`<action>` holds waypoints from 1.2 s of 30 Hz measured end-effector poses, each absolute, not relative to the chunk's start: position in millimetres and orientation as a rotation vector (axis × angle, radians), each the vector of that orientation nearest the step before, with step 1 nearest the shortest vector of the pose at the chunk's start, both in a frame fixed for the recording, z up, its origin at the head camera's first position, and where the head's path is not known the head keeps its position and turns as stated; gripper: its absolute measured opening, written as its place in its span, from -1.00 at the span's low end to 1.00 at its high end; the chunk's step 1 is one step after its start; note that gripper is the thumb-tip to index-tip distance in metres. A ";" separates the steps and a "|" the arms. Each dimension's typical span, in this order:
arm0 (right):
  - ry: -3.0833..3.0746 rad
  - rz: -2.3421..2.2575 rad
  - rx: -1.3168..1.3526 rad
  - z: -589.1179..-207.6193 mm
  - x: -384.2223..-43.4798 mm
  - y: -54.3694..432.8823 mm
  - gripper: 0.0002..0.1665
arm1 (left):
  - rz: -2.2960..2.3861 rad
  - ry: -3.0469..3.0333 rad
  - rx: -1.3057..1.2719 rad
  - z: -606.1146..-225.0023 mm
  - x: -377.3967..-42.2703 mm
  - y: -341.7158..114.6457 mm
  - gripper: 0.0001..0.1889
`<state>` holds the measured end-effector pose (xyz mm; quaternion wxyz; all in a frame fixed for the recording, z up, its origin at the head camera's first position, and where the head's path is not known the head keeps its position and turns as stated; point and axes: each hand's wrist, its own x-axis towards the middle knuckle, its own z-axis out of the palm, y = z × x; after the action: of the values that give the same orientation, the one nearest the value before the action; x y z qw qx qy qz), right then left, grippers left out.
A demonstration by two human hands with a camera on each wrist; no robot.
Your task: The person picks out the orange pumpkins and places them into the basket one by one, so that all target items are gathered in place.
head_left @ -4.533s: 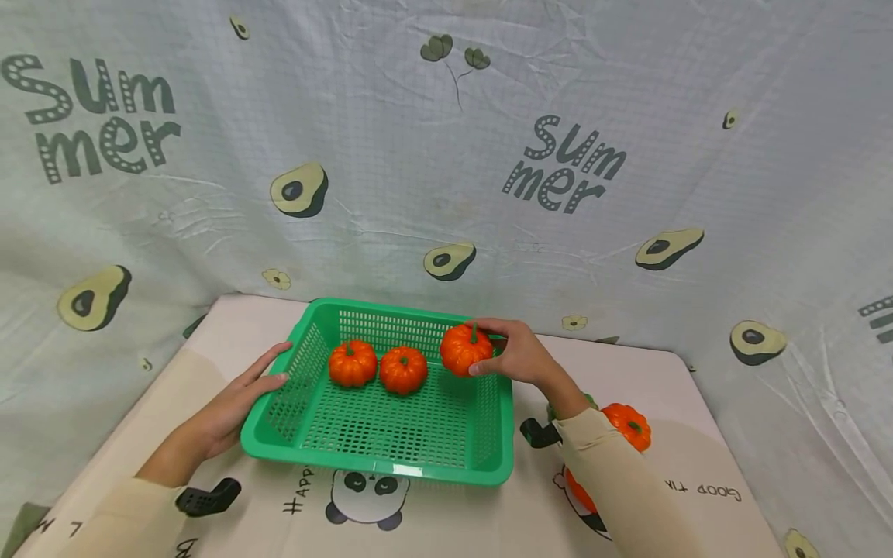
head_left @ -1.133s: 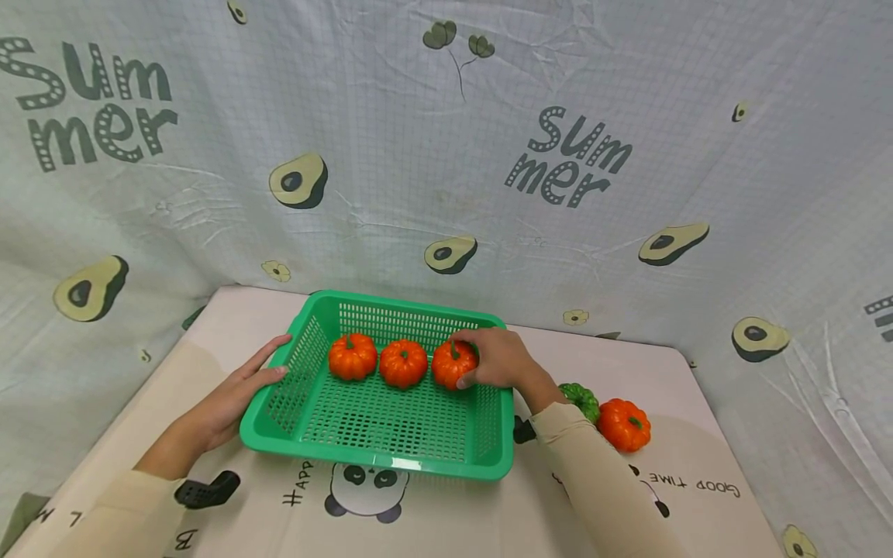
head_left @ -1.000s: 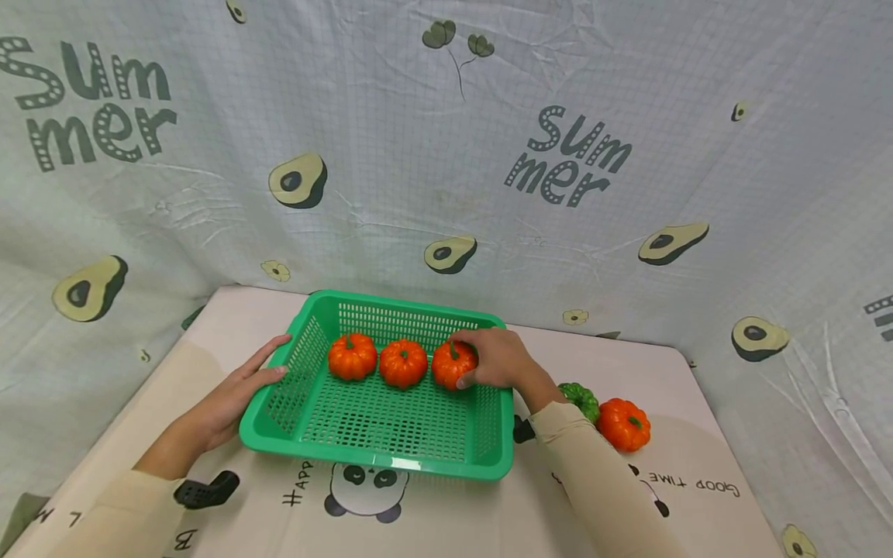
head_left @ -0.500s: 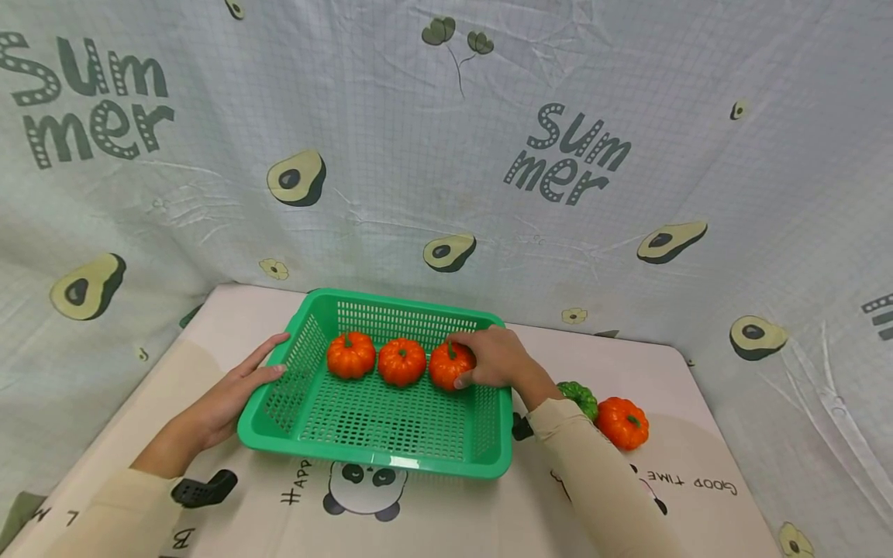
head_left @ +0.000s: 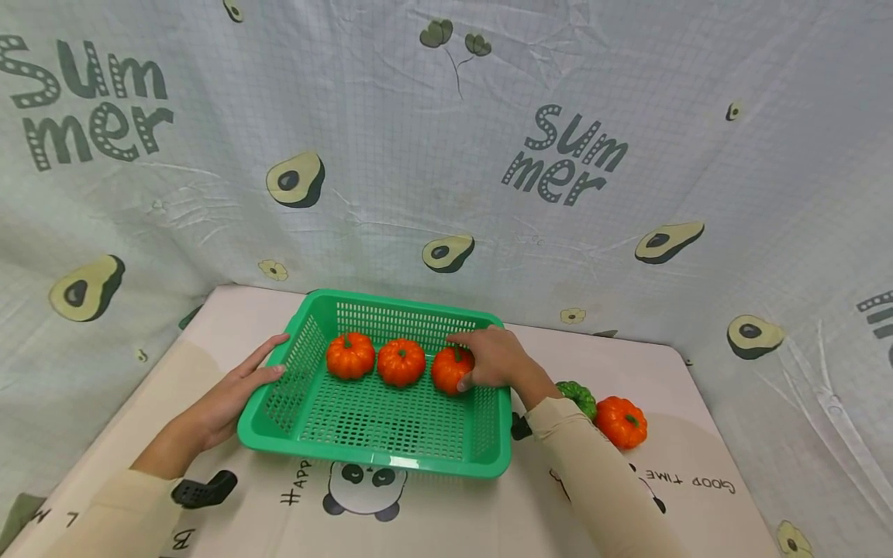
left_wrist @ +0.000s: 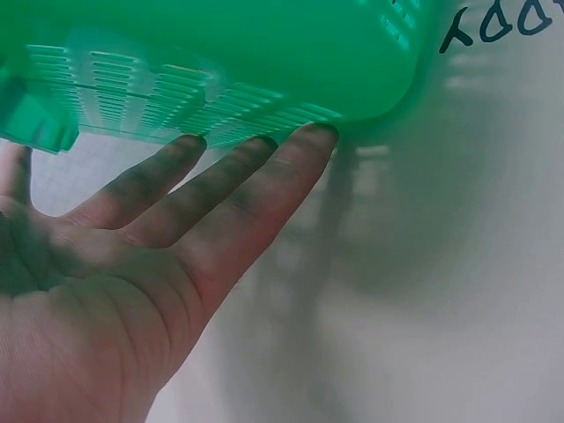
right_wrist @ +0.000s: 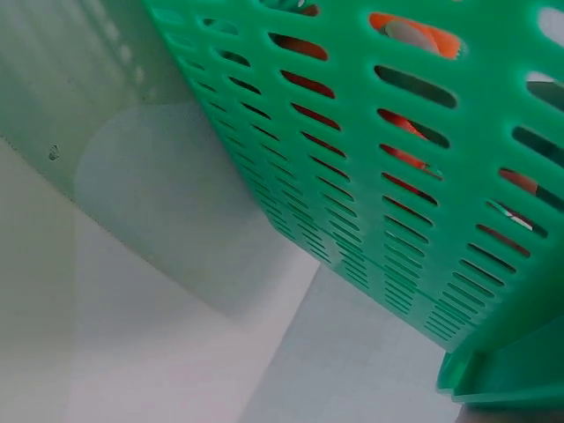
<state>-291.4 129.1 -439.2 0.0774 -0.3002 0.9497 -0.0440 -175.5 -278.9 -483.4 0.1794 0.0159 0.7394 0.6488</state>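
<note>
A green slotted basket (head_left: pixel 377 457) stands on the table, with three orange pumpkins in a row along its far side: one left pumpkin (head_left: pixel 350 356), one middle pumpkin (head_left: pixel 401 363), one right pumpkin (head_left: pixel 449 373). My right hand (head_left: pixel 497 356) reaches over the right rim. Its thumb touches the right pumpkin's near side, while the straight index finger lies above it, apart. The other fingertips are hidden. My left hand (head_left: pixel 219 407) steadies the left rim; in the left wrist view its straight fingers (left_wrist: pixel 251 207) lie against the outer wall. The right wrist view shows mostly slotted wall (right_wrist: pixel 352 159).
Right of the basket, partly behind the right sleeve, a green pumpkin (head_left: pixel 577 399) sits beside another orange pumpkin (head_left: pixel 620 423). A patterned cloth (head_left: pixel 391 116) hangs behind the table. A black wrist camera (head_left: pixel 205 490) sits at the left cuff.
Since the oldest frame, my right hand has lowered the right pumpkin onto the basket floor beside the middle one. In the last half second its index finger has come off the pumpkin. The left hand stays.
</note>
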 end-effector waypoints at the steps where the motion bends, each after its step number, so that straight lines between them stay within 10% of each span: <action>1: 2.847 -0.137 -0.891 -438.8 -291.2 129.0 -0.08 | 1.834 2.089 0.044 -483.4 -175.5 -278.8 -0.27; 36: 2.594 -1.259 -0.783 -410.5 -280.3 189.6 -0.50 | 1.826 2.080 0.037 -480.8 -174.3 -277.0 -0.27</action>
<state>-280.3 189.6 -410.5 0.0768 -0.2612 0.8656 -0.4203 -174.3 -277.0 -480.8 0.1857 0.0132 0.7382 0.6484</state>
